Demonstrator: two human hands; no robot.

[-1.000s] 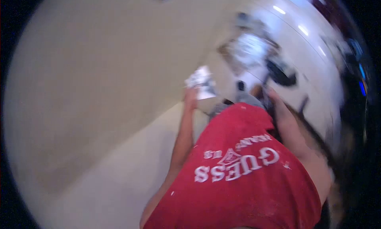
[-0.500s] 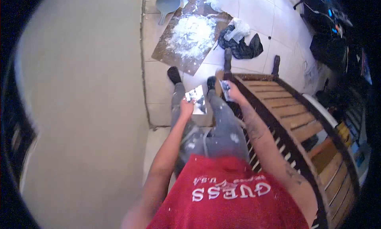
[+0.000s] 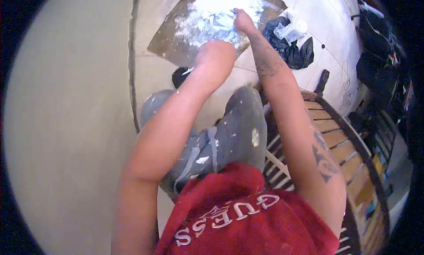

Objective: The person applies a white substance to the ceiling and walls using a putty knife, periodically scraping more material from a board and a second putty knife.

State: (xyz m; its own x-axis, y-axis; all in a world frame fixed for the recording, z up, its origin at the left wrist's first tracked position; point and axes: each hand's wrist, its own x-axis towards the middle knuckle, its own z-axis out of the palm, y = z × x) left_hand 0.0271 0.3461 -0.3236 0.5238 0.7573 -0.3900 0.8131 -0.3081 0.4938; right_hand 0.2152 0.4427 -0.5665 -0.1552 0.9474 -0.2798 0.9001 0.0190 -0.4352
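Note:
A mound of white plaster-like material (image 3: 216,12) is spread over a brown board (image 3: 165,45) on the floor. My right hand (image 3: 244,21) reaches over the mound with its fingers closed. It grips a flat metal scraper, whose blade blends into the bright white. Nearer to me, my left hand (image 3: 217,56) is closed above the board's near edge, its back towards me. The scraper seen in it half a second ago is now mostly hidden by the hand. My knees are bent beneath my arms.
Right of the board lie a black plastic bag (image 3: 302,56) and a clear white bag (image 3: 291,28). A slatted wooden frame (image 3: 342,135) stands close on my right. A smooth pale wall (image 3: 70,122) rises on my left. Dark equipment (image 3: 380,56) sits at the far right.
I have crouched lower, and the board looks nearer. Both hands have moved forward from near my legs to the white mound. The grey round pan has left the view.

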